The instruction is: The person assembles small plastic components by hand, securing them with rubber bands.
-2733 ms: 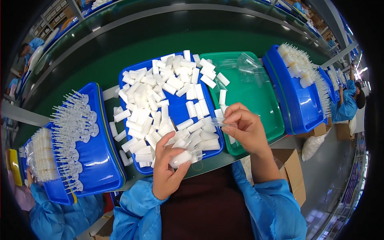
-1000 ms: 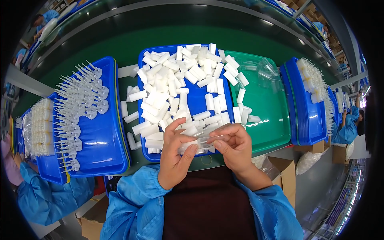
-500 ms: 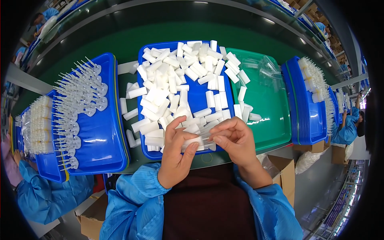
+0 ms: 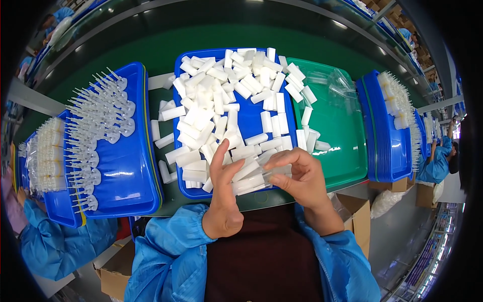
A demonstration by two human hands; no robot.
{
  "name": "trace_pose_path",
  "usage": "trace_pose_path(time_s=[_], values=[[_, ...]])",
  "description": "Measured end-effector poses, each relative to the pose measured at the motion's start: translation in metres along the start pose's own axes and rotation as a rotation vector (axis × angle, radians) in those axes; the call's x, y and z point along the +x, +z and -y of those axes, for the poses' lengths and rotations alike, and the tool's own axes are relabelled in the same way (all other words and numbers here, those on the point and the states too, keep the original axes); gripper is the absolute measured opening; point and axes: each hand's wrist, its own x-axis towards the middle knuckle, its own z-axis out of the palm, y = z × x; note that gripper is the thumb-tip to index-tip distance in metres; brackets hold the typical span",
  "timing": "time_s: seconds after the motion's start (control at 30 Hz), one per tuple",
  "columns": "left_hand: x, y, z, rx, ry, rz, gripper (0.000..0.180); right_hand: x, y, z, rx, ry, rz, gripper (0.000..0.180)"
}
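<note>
My left hand [image 4: 224, 196] and my right hand [image 4: 300, 177] meet over the near edge of a blue tray [image 4: 250, 121] heaped with several small white blocks [image 4: 221, 105]. Between them they grip a row of white blocks [image 4: 251, 181] inside a clear plastic bag [image 4: 279, 172]. The left fingers press the row's left end; the right fingers pinch the bag at its right end. Both arms wear blue sleeves.
A blue tray [image 4: 123, 171] of clear plastic spikes lies at the left. A green tray [image 4: 339, 126] with clear bags sits to the right, then stacked blue trays [image 4: 387, 131]. Other workers in blue stand at the far left [image 4: 45, 236] and right [image 4: 435, 161]. Cardboard boxes [image 4: 354, 211] stand below.
Earlier my right hand reached up over the tray's right side; it has come back to the near edge. Both hands now hold the row of blocks close together.
</note>
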Motion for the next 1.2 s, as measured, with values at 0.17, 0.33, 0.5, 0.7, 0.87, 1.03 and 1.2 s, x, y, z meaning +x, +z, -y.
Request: trace_pose_path(time_s=[0.17, 0.33, 0.5, 0.7, 0.87, 1.03, 1.2], values=[[0.007, 0.007, -0.010, -0.011, 0.075, -0.015, 0.095, -0.002, 0.006, -0.005, -0.270, -0.100, 0.047, 0.021], [-0.001, 0.012, 0.010, 0.045, 0.219, -0.062, 0.098, -0.009, 0.013, -0.003, -0.328, -0.078, 0.068, 0.024], [0.001, 0.009, 0.000, 0.030, 0.175, -0.051, 0.099, -0.010, 0.014, 0.004, -0.475, -0.189, 0.074, 0.024], [0.005, 0.003, -0.009, -0.546, -0.199, -0.166, 0.066, -0.005, 0.013, 0.007, -0.495, -0.343, 0.052, 0.017], [0.010, -0.008, -0.009, -0.333, -0.210, 0.152, 0.026, -0.008, 0.007, 0.011, -0.566, -0.419, 0.183, 0.020], [0.012, -0.008, -0.012, -0.138, -0.169, 0.210, 0.029, -0.007, -0.001, 0.020, -0.550, -0.455, 0.224, 0.021], [0.011, -0.007, -0.016, -0.156, -0.201, 0.217, 0.028, 0.022, -0.061, 0.030, -0.844, -0.397, -0.010, 0.008]])
